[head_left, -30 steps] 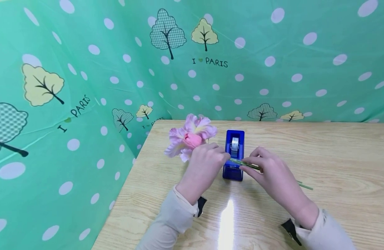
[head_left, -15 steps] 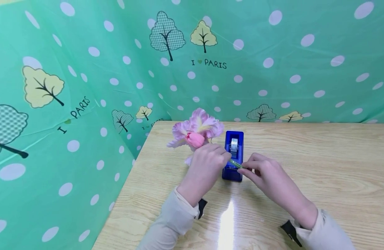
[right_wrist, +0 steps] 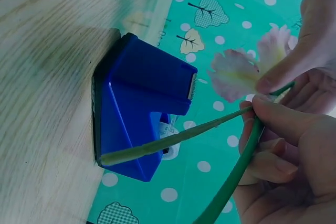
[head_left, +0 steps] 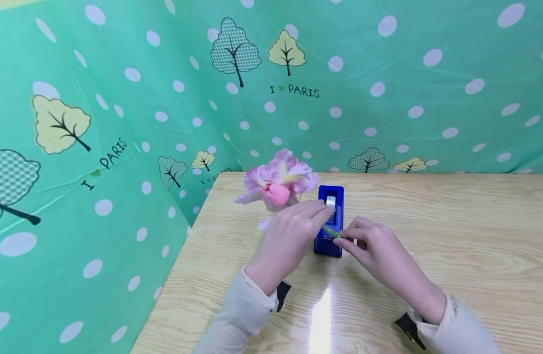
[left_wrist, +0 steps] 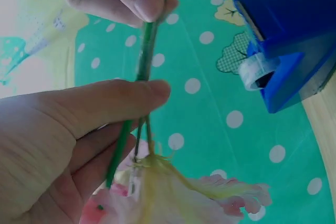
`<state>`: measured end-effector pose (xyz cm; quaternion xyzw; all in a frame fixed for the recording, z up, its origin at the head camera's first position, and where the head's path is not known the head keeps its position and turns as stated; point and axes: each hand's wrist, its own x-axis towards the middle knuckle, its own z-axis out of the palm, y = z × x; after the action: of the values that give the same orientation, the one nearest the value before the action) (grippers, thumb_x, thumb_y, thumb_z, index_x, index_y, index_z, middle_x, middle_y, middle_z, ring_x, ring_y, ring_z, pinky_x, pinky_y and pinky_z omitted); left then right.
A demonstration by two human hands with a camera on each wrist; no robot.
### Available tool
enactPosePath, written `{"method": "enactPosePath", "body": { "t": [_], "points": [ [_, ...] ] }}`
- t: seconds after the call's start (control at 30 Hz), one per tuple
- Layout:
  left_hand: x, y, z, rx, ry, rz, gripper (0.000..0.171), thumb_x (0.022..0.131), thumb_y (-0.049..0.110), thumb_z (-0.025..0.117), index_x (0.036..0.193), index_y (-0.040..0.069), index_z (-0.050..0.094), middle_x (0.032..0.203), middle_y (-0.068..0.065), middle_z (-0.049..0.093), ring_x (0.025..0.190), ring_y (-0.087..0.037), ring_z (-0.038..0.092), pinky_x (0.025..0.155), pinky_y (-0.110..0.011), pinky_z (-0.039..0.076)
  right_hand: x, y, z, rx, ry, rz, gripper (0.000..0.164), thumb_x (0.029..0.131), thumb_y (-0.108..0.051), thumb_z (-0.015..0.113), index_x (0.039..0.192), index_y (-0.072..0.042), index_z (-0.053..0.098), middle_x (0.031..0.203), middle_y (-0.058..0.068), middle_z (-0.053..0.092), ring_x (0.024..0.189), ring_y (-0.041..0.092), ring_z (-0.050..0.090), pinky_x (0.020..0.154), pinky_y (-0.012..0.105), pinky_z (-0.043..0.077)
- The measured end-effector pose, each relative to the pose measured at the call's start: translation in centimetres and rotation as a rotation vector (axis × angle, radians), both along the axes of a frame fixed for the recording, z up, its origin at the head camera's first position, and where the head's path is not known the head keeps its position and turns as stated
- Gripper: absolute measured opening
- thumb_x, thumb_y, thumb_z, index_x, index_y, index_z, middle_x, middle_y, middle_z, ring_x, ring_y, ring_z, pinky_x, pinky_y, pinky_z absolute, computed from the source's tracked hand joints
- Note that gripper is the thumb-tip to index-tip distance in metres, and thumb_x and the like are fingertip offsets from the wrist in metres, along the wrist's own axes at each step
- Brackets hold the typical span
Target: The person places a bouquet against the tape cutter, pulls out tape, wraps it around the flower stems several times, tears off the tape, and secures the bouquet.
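My left hand (head_left: 293, 231) pinches the green stems (left_wrist: 119, 153) of two artificial flowers just below the blooms. One is a large ruffled lilac flower (head_left: 293, 172), the other a pink tulip bud (head_left: 277, 194). Farther down the stems, my right hand (head_left: 377, 246) pinches them between thumb and fingers. A glossy clear band (left_wrist: 144, 59) shows along the stems between both hands. Beyond the right fingers the stem ends spread apart, one a thinner olive stem (right_wrist: 173, 139). The stems cross above a blue tape dispenser (head_left: 328, 248) with a tape roll (left_wrist: 257, 72).
The dispenser stands on a light wood table (head_left: 452, 221). Behind and to the left hangs a green dotted cloth (head_left: 364, 73) printed with trees. Black straps (head_left: 410, 330) show at both sleeve cuffs.
The flowers have tilted up and shifted slightly right. My right hand has moved a little toward the left hand, and the stem ends past it are now hidden in the head view.
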<state>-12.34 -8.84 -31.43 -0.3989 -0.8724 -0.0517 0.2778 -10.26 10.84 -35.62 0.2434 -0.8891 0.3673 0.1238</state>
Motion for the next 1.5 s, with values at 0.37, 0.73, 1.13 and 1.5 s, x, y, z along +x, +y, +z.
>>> {"method": "enactPosePath", "body": {
  "t": [0.37, 0.73, 1.13, 1.5],
  "points": [
    [1.1, 0.0, 1.5, 0.329, -0.028, -0.105, 0.008, 0.087, 0.015, 0.077, 0.095, 0.012, 0.079, 0.090, 0.003, 0.077, 0.083, -0.007, 0.073, 0.080, -0.016, 0.056, 0.2, 0.2, 0.6, -0.062, -0.008, -0.058, 0.010, 0.092, -0.015, 0.071, 0.095, -0.011, 0.079, 0.077, -0.009, 0.061, 0.060, 0.002, 0.048, 0.051, 0.020, 0.045],
    [1.2, 0.8, 1.0, 0.522, -0.744, 0.223, 0.025, 0.090, 0.035, 0.073, 0.097, 0.012, 0.079, 0.088, 0.002, 0.077, 0.073, -0.002, 0.070, 0.065, -0.014, 0.054, 0.2, 0.5, 0.8, -0.143, 0.013, -0.089, 0.012, 0.095, -0.019, 0.069, 0.089, -0.013, 0.078, 0.077, -0.010, 0.063, 0.053, 0.002, 0.052, 0.054, 0.021, 0.053],
    [1.2, 2.8, -1.0, 0.361, -0.839, 0.107, 0.018, 0.091, 0.033, 0.071, 0.091, 0.017, 0.080, 0.069, 0.012, 0.070, 0.053, 0.010, 0.048, 0.049, -0.011, 0.040, 0.4, 0.3, 1.1, -0.336, -0.054, -0.048, 0.009, 0.095, -0.011, 0.067, 0.089, -0.012, 0.075, 0.079, 0.000, 0.064, 0.052, 0.008, 0.060, 0.051, 0.023, 0.056],
    [1.6, 3.3, -1.4, 0.292, -0.768, 0.091, 0.024, 0.099, 0.026, 0.062, 0.080, 0.015, 0.071, 0.053, 0.013, 0.041, 0.043, 0.004, 0.032, 0.040, -0.013, 0.030, 0.4, 0.4, 1.3, -0.373, -0.125, -0.084, 0.007, 0.094, -0.009, 0.068, 0.093, -0.005, 0.074, 0.081, 0.002, 0.067, 0.056, 0.011, 0.064, 0.053, 0.026, 0.058]
  ]
}}
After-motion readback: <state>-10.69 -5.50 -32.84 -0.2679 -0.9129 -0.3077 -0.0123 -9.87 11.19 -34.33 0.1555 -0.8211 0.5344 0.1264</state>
